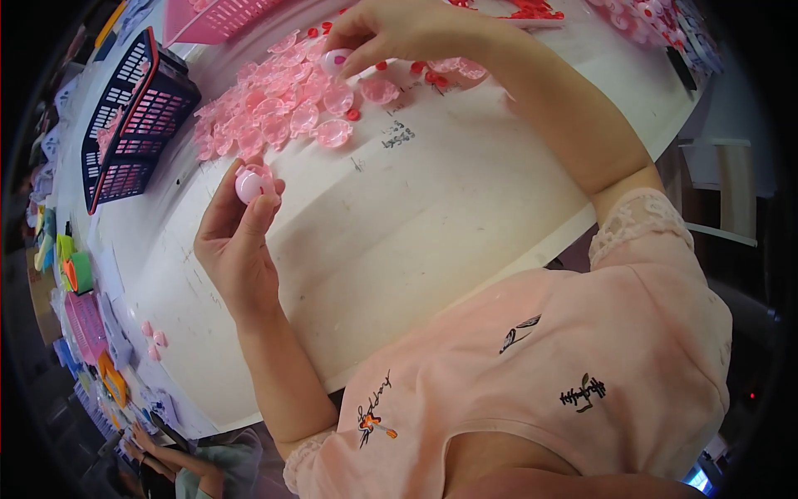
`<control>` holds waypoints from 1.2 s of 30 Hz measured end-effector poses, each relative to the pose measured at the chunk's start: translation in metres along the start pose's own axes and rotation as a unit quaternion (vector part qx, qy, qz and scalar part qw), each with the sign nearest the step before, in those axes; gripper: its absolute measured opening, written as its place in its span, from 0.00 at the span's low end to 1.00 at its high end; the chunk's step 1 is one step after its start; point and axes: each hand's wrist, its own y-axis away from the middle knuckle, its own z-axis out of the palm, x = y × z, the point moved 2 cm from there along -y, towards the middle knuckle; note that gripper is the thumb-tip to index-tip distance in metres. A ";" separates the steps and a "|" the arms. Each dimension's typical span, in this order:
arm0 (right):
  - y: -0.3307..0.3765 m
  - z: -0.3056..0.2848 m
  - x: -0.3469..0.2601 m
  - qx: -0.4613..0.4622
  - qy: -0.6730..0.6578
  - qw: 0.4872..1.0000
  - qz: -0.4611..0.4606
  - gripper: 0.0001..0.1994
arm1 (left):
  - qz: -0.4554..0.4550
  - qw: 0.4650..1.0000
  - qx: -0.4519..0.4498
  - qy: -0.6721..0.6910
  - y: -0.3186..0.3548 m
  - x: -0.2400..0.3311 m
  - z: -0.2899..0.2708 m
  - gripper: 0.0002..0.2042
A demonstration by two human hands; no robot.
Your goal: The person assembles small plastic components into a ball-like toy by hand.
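My left hand (241, 237) is closed over the table, its thumb and fingers pinching a small round pink plastic piece (252, 185) with a glossy pale face. Farther away, my right hand (374, 37) reaches over a heap of translucent pink plastic pieces (274, 108). Its fingertips hold a pale pink piece with a purple spot (336, 60). Small red round parts (353, 115) lie scattered around the heap's right side.
A dark blue basket (137, 125) with a red rim stands left of the heap. Behind it is a pink basket (220, 23). Several pink pieces (155, 339) lie near the left table edge. Another person's hands (143, 441) show at lower left.
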 end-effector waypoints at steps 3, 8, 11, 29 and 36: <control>-0.030 0.007 0.037 -0.104 -0.284 0.948 -0.097 0.17 | -0.033 0.998 -0.018 0.041 0.000 -0.001 0.006 0.21; -0.021 0.015 0.022 -0.190 -0.384 0.898 -0.102 0.17 | -0.056 0.995 -0.036 0.069 0.001 -0.002 0.004 0.21; -0.016 0.025 0.014 -0.250 -0.419 0.867 -0.104 0.14 | -0.053 0.993 -0.039 0.101 0.000 -0.006 0.002 0.20; 0.025 0.064 -0.015 -0.186 -0.062 0.927 -0.320 0.08 | -0.025 0.986 -0.059 0.152 -0.012 -0.011 -0.015 0.17; 0.020 0.064 -0.013 -0.171 -0.105 0.940 -0.275 0.07 | -0.030 0.982 -0.062 0.177 -0.010 -0.011 -0.014 0.20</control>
